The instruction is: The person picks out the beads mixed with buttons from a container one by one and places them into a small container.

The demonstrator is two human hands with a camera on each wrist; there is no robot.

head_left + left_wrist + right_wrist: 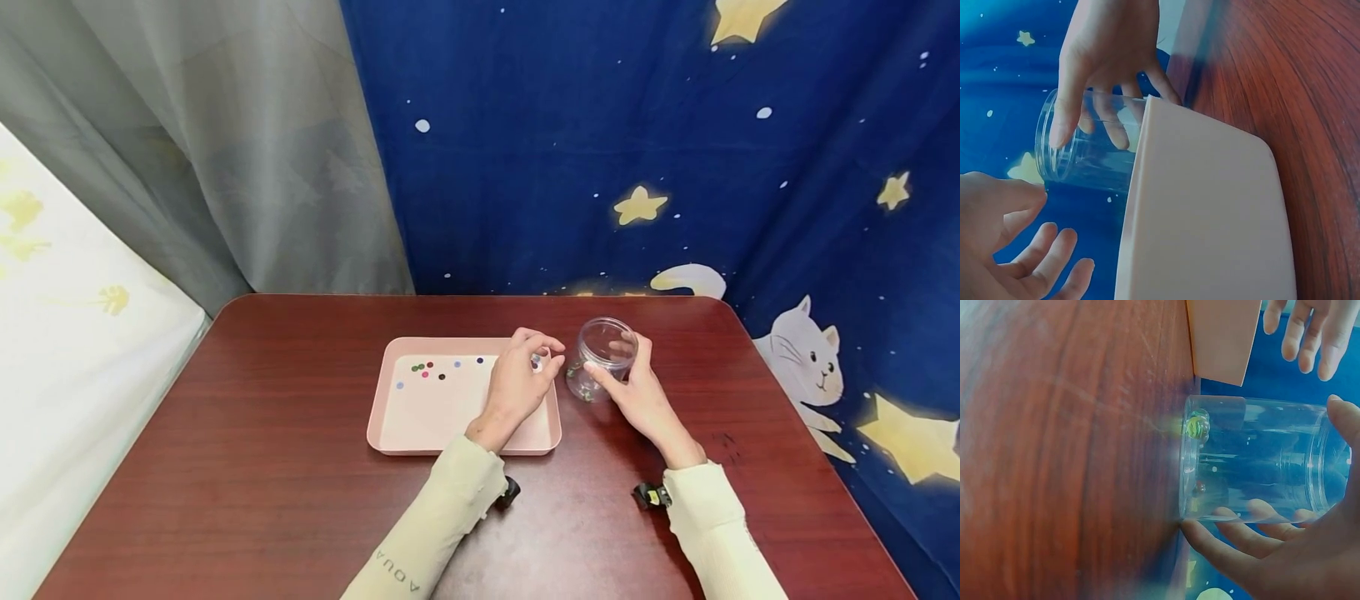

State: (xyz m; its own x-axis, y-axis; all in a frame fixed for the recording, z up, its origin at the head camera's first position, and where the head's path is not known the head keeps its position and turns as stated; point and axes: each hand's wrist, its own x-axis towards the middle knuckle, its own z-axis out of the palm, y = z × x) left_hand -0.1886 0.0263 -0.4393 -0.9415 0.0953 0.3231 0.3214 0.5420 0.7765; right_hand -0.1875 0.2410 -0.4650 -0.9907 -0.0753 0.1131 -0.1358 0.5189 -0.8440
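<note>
A clear plastic jar (603, 354) stands on the table just right of a pink tray (450, 433). My right hand (615, 357) grips the jar, thumb on the near side and fingers round the far side. In the right wrist view a green bead (1195, 425) and a small red one lie at the bottom of the jar (1254, 462). My left hand (558, 353) hovers over the tray's right end with curled fingers, close to the jar's rim. A small pale speck shows in the hollow of the left hand; whether it is pinched is unclear. Several coloured beads (427, 368) lie at the tray's far left.
The dark red wooden table (262, 433) reaches to a blue starry cloth (600, 167) at the back and right. A grey curtain (225, 150) hangs at the back left. A white cloth surface (67, 358) lies beyond the table's left edge.
</note>
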